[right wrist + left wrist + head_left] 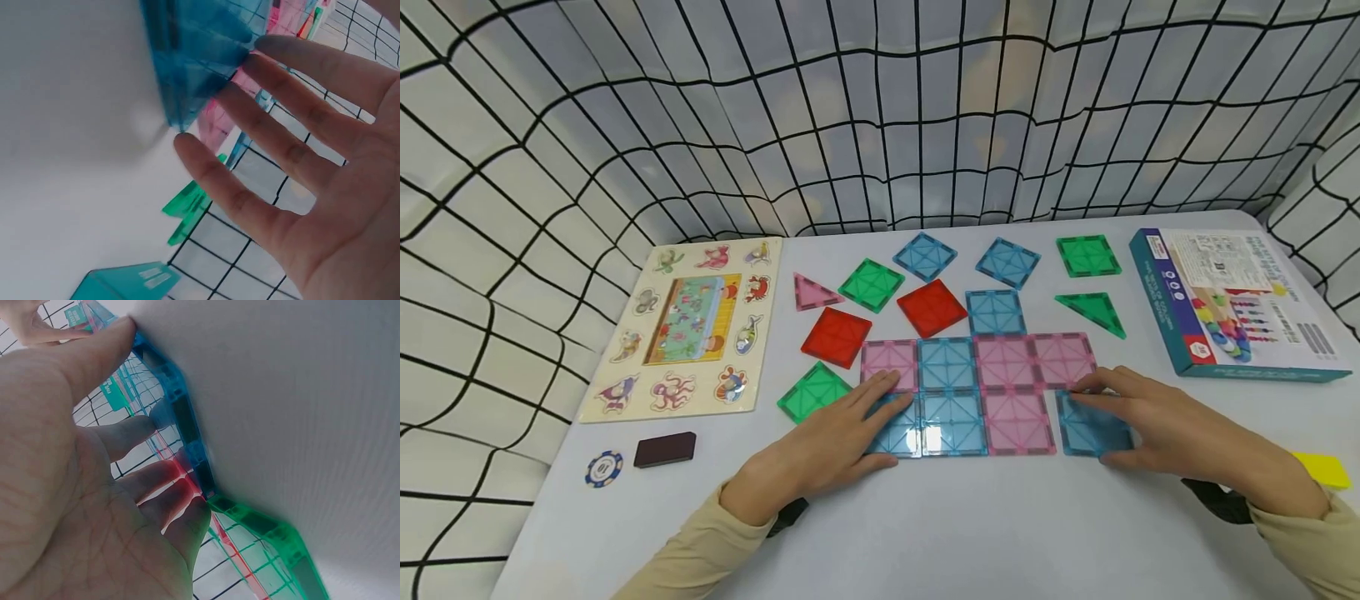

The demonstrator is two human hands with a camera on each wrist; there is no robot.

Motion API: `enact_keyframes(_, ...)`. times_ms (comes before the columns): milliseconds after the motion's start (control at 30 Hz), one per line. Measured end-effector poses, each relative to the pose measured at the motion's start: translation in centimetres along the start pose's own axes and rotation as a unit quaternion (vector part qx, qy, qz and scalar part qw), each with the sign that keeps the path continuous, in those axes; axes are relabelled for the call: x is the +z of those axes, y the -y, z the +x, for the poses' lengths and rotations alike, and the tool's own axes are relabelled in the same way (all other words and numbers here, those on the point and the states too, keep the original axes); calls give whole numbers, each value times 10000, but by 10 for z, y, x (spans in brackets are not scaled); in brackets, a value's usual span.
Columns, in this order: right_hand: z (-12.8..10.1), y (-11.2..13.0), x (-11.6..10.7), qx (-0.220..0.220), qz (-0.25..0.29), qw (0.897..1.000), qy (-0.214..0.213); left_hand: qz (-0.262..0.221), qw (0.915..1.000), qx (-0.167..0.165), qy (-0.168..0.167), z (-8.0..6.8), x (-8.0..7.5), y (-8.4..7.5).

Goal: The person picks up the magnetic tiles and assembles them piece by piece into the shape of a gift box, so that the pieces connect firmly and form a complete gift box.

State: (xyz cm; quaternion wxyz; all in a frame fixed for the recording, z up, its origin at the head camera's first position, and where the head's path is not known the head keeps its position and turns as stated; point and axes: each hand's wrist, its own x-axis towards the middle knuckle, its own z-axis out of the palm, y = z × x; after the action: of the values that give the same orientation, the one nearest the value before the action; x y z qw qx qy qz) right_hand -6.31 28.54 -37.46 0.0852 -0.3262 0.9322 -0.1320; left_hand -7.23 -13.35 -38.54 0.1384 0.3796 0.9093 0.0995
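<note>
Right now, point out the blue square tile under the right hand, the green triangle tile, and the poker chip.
blue square magnetic tile [1093, 433], head view, its bare near part.
green triangular magnetic tile [1093, 311], head view, middle of its face.
blue-and-white poker chip [604, 468], head view, centre.

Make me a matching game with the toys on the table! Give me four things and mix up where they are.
Things:
1. poker chip
2. animal puzzle board
3. toy box
4. blue tile

Places:
A. far right of the table
B. under the right hand
C. left side, behind the dark block
D. left of the dark block, near the front edge

Pairs: 1-D, 2-C, 3-A, 4-B
</note>
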Motion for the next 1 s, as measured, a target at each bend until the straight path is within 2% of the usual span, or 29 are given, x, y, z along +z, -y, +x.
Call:
enact_keyframes(167, 13, 8, -4, -345, -145, 9993, -79, -22, 10000, -23, 53, -1, -1, 0)
enact_keyframes(300, 35, 16, -15, -560, -183, 9982, -77, -5, 10000, -12, 74, -2, -3, 1)
enact_keyframes(433, 75, 23, -33, -644, 128, 9974, -286, 13, 10000, -18, 95, -3, -5, 2)
enact_keyframes(567, 130, 24, -42, -766, 342, 9959, -345, 22, 9999, -15, 99, -3, -7, 2)
enact_keyframes(667, 170, 20, -38, -911, 355, 9949, -257, 29, 10000, -13, 82, -3, -6, 1)
enact_keyframes(767, 198, 16, -29, -908, 546, 9944, -19, 21, 10000, -22, 87, -2, -2, 0)
enact_keyframes(933, 221, 11, -17, -621, 880, 9927, 545, -66, 9998, -65, 166, -1, 2, 0)
enact_keyframes(1000, 224, 11, -16, -576, 900, 9924, 613, -101, 9998, -95, 173, -1, 2, 0)
